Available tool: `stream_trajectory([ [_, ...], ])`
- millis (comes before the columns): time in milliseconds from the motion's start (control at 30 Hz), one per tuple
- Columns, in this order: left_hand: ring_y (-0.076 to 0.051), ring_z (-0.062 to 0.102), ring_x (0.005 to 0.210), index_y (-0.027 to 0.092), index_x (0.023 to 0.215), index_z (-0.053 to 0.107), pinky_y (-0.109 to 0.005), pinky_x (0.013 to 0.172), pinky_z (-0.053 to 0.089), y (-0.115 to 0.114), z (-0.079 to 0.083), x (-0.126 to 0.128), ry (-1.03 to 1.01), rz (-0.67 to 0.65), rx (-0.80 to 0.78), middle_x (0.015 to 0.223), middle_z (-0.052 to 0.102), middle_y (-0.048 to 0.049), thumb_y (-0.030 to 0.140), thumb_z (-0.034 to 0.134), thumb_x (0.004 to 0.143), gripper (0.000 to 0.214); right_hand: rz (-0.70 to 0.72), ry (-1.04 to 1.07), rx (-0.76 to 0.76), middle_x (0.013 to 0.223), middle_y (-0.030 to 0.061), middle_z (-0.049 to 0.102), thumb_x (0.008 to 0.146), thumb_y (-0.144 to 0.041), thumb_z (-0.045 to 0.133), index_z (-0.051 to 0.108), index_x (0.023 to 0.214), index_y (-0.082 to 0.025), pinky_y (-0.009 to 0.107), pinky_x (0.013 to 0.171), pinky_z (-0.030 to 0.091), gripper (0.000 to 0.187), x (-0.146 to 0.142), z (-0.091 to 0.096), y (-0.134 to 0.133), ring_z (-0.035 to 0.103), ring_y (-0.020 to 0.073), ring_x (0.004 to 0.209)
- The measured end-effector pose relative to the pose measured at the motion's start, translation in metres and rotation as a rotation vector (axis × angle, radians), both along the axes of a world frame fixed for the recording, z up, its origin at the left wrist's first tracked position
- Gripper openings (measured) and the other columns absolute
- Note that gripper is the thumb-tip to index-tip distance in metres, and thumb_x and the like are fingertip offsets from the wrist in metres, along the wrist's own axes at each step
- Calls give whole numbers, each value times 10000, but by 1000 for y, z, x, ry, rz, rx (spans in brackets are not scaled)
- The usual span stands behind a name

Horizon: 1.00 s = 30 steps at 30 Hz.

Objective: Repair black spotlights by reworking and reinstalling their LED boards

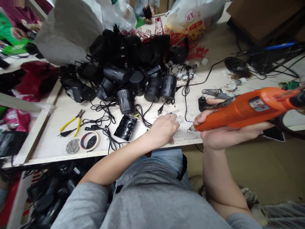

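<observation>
My right hand [219, 135] is wrapped round an orange electric screwdriver [228, 111], whose tip points left, just above the worktable [186, 136]. My left hand [164, 128] rests low over the table with its fingers curled down and together. Whatever those fingers hold, if anything, is hidden beneath them. Small clear pieces [179, 119] lie right beside its fingertips. Left of that hand sits an opened black housing half [125, 127], with a small yellow part and thin wires at its upper corner. A black plug [160, 110] lies just beyond the hand.
Black cylindrical lamp-like housings [152, 87] with cables are heaped at the back. Yellow-handled pliers [78, 122], a dish of screws [72, 146] and a tape roll [89, 141] lie left. A soldering iron [278, 46] is at right. Another person's hand [19, 33] shows far left.
</observation>
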<state>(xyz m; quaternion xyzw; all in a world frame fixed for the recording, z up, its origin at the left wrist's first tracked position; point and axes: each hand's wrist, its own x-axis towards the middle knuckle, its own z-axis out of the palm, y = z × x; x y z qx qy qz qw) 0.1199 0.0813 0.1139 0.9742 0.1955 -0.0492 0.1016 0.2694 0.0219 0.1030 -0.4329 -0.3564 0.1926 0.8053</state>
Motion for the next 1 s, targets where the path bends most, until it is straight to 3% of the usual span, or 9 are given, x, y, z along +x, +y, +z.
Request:
stream_trajectory([
  [100, -258, 611, 940, 125, 1014, 677, -344, 755, 498, -1, 0, -18, -55, 30, -70, 1067, 603, -116, 269, 823, 809, 290, -16, 23, -40, 559, 70, 615, 724, -968, 360, 746, 823, -142, 287, 253, 294, 917, -3, -2, -2, 499, 166, 315],
  [233, -170, 618, 785, 165, 1012, 668, -300, 691, 523, 9, -7, -53, -350, 173, -277, 1021, 596, -57, 318, 794, 840, 263, -19, 51, -41, 644, 100, 667, 683, -956, 428, 736, 777, -147, 305, 241, 291, 871, -1, -3, -5, 502, 166, 310],
  [300, -138, 629, 748, 173, 993, 678, -275, 685, 540, 15, -17, -67, -544, 216, -479, 980, 625, -39, 345, 810, 820, 278, -7, 55, -36, 609, 78, 655, 642, -966, 468, 733, 756, -168, 306, 238, 286, 848, 0, -2, -5, 501, 171, 305],
  [400, -154, 692, 870, 168, 985, 673, -264, 753, 575, 20, -38, -72, -771, 248, -792, 1040, 688, -70, 321, 805, 814, 265, 25, 65, -45, 591, 60, 651, 630, -969, 482, 737, 766, -192, 303, 249, 283, 829, -2, -1, -4, 486, 166, 303],
  [467, -175, 710, 956, 161, 980, 664, -281, 800, 585, 20, -51, -66, -837, 257, -876, 1096, 706, -98, 284, 777, 837, 220, 34, 82, -46, 632, 69, 675, 661, -951, 473, 743, 769, -197, 303, 258, 290, 808, -5, -2, -3, 474, 153, 306],
  [567, -205, 701, 1029, 170, 993, 675, -351, 894, 570, 19, -60, -53, -806, 249, -709, 1101, 730, -102, 245, 715, 891, 133, 51, 86, -43, 719, 85, 713, 689, -919, 492, 758, 812, -200, 311, 277, 323, 776, -10, -3, -3, 487, 152, 328],
  [700, -246, 659, 1089, 206, 1154, 676, -448, 1008, 500, 20, -55, -46, -624, 192, -438, 1165, 734, -92, 241, 636, 946, 214, 77, 57, -38, 662, 59, 687, 708, -905, 489, 760, 831, -211, 305, 291, 335, 755, -11, -4, -3, 487, 151, 330],
  [833, -281, 574, 1249, 220, 1235, 657, -486, 1102, 438, 22, -49, -47, -517, 177, -442, 1324, 634, -113, 294, 680, 916, 328, 84, 27, -64, 522, 32, 592, 705, -934, 452, 760, 801, -203, 308, 297, 361, 799, -12, -2, -1, 510, 172, 339],
  [1000, -280, 553, 1274, 225, 1127, 654, -470, 1118, 431, 19, -48, -45, -496, 190, -541, 1331, 602, -105, 338, 803, 818, 361, 71, 20, -34, 582, 53, 599, 729, -938, 414, 758, 834, -183, 313, 306, 351, 836, -15, 0, -3, 510, 174, 353],
])
